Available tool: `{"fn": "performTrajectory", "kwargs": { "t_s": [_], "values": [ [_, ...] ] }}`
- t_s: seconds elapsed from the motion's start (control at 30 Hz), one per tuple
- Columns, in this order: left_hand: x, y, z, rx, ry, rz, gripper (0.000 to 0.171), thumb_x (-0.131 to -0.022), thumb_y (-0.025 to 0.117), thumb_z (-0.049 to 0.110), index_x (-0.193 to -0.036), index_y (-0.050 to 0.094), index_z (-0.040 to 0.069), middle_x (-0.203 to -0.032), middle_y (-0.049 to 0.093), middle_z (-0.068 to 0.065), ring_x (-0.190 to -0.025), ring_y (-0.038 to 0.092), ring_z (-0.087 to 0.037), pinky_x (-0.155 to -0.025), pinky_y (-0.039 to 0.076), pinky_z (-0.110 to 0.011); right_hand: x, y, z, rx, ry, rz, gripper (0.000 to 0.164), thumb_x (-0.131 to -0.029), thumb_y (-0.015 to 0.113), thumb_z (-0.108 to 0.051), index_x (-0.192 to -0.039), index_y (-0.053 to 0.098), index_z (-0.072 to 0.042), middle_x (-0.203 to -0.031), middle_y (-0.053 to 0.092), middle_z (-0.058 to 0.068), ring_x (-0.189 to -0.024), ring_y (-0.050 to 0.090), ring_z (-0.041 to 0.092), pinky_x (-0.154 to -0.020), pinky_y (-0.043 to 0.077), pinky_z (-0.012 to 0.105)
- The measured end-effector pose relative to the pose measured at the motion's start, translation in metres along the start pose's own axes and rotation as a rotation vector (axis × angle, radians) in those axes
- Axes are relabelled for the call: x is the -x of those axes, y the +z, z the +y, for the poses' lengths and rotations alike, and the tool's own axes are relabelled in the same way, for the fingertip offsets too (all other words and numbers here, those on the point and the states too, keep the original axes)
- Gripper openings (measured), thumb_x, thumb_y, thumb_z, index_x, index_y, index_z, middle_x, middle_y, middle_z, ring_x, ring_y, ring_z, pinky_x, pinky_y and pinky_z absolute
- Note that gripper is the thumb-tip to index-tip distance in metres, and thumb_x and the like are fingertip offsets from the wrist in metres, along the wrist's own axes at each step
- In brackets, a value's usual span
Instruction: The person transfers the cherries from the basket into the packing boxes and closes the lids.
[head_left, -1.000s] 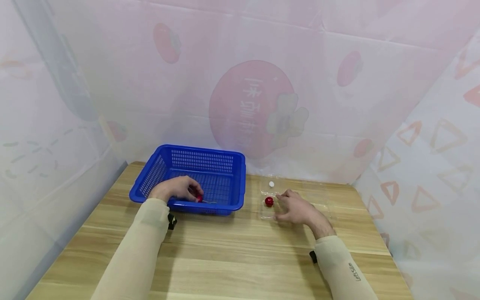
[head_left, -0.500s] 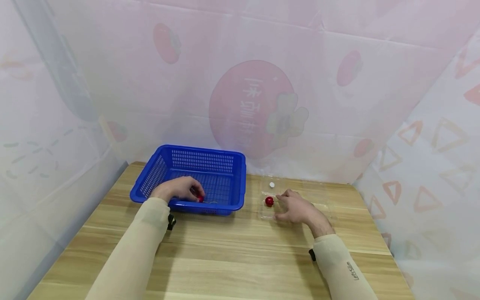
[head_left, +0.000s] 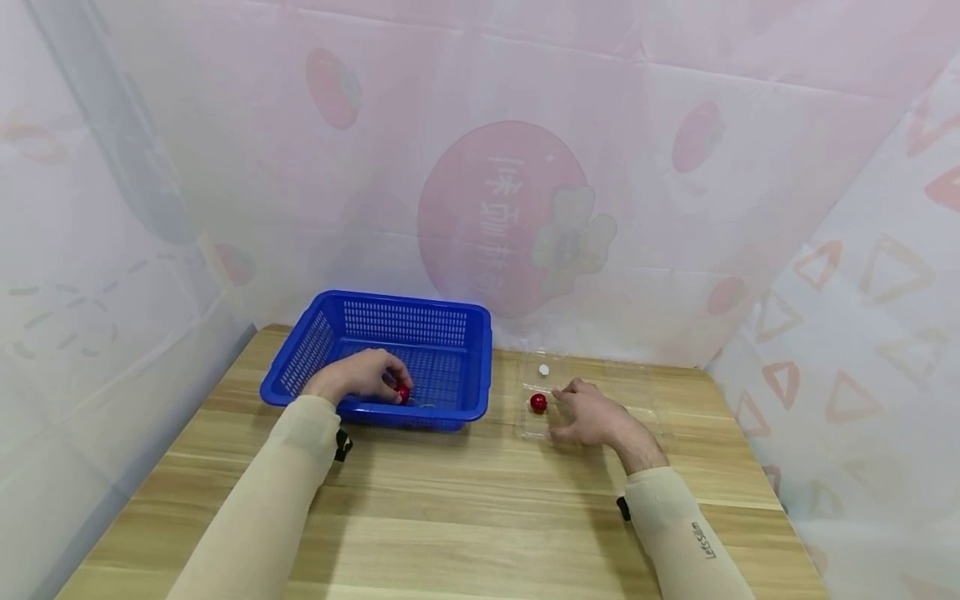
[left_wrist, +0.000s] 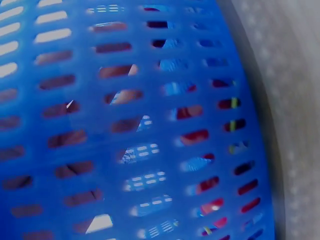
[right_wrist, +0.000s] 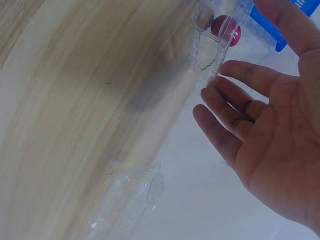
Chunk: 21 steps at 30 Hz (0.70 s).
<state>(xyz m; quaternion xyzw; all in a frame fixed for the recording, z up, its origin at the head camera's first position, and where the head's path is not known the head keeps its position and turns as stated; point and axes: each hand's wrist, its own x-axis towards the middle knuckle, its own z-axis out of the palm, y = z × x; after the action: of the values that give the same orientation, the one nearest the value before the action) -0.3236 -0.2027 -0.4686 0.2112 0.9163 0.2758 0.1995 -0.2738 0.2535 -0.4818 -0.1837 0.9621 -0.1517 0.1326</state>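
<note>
Pale printed sheeting (head_left: 360,217) on 3 sides, a large strawberry motif (head_left: 487,208) at 12 o'clock; wood-grain table (head_left: 450,517) below, read as a dial with 12 at the far wall. Blue slotted basket (head_left: 480,358) at 11 o'clock. Left hand (head_left: 363,377) reaches in over its near rim, thumb and fingers curled close, pinching a red ball (head_left: 403,394) (cherry-like, with what looks like a thin pale stem trailing toward 4 o'clock). Ball sits inside the basket, toward the basket's own 5 o'clock; whether it touches the floor, cannot tell. Left wrist view: blue wall fills most of it, bits of red and yellow-green showing through the slots, count unclear. Clear plastic container (head_left: 534,433) at 1 o'clock on the table, the other red ball (head_left: 538,403) in its near section; small white spot (head_left: 543,370) at that ball's 12 o'clock. More clear plastic (right_wrist: 120,205) at 2 o'clock; joined or separate, cannot tell. Right hand (head_left: 596,417) at the other ball's 3 o'clock, holding nothing, thumb and fingers spread wide, fingertips at the container's edge; contact uncertain. Cream sleeves (head_left: 258,500) on both arms, dark strap (head_left: 342,445) at each wrist.
</note>
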Motion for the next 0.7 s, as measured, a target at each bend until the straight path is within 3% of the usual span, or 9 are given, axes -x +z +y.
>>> {"fn": "performTrajectory", "kwargs": {
  "t_s": [0.27,0.7],
  "values": [
    [0.002,-0.003,0.007,-0.007,0.025,0.031,0.019,-0.106,0.086,0.008,-0.125,0.086,0.01,-0.127,0.086,-0.009,-0.117,0.082,-0.025,-0.103,0.072,-0.047,-0.001,0.001,0.0,0.0,-0.002,-0.002,0.086,-0.102,0.092,-0.038,-0.169,0.057,0.003,-0.163,0.061,0.025,-0.151,0.062,0.045,-0.129,0.056,0.064],
    [-0.001,-0.004,0.026,0.027,0.079,0.128,0.022,-0.109,0.085,0.009,-0.131,0.085,0.009,-0.131,0.087,-0.011,-0.123,0.084,-0.03,-0.11,0.071,-0.052,0.0,0.001,0.0,0.006,-0.002,0.001,0.086,-0.101,0.093,-0.037,-0.169,0.058,0.004,-0.162,0.061,0.025,-0.15,0.062,0.045,-0.127,0.057,0.064]
  ]
}}
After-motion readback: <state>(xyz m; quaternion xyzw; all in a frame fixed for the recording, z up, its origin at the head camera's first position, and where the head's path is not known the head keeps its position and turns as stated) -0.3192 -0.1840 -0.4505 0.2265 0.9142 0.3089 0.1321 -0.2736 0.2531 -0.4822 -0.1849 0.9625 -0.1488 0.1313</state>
